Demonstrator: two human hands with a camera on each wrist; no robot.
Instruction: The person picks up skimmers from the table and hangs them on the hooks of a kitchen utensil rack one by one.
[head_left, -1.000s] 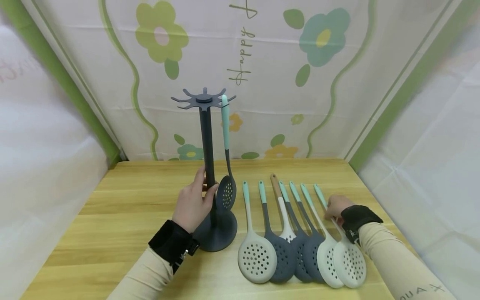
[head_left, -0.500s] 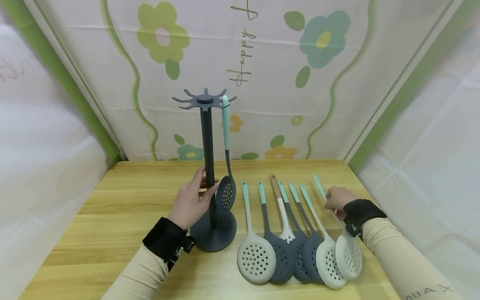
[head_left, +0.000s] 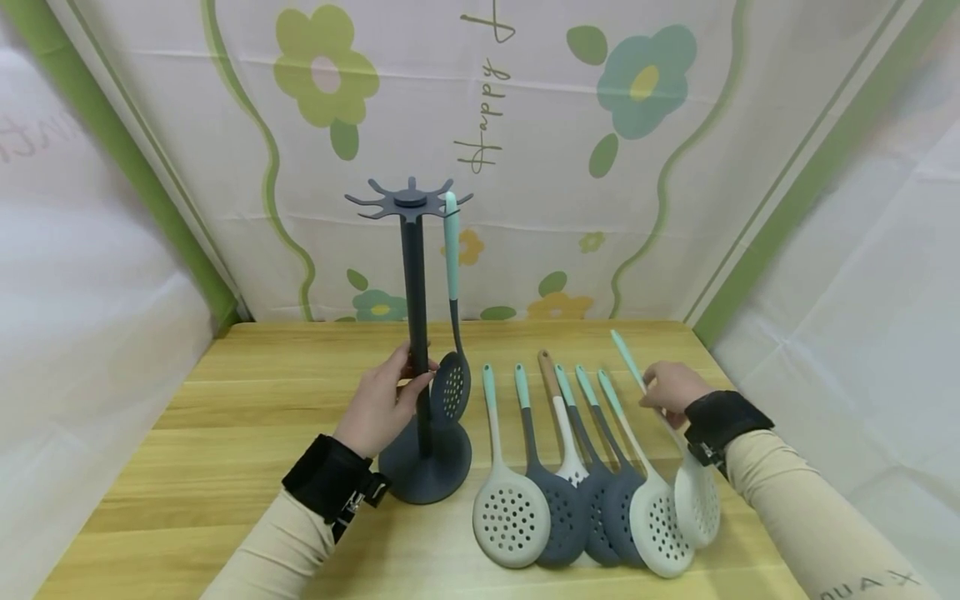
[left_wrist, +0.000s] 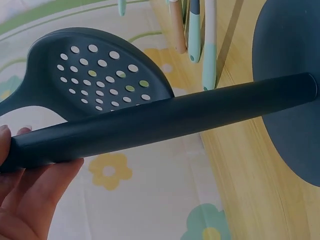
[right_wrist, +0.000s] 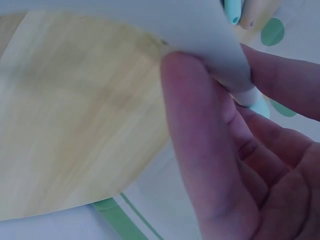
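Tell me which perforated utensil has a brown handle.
The white perforated utensil with the brown handle, third from the left in the row on the wooden table; all the others have mint-green handles.

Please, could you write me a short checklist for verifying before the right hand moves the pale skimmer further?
1. Stand upright, base on the table: ok.
2. Left hand steadying the stand: ok, thumb and fingers are round the pole.
3. Right hand gripping the pale skimmer: ok, by its shaft, below the mint handle.
4. A free hook: ok, several bear nothing; only the dark skimmer hangs there.
5. Pale skimmer apart from the neighbouring skimmer: cannot tell; their heads overlap in the head view.
6. Hole in the held handle turned towards a hook: cannot tell; no hole shows.
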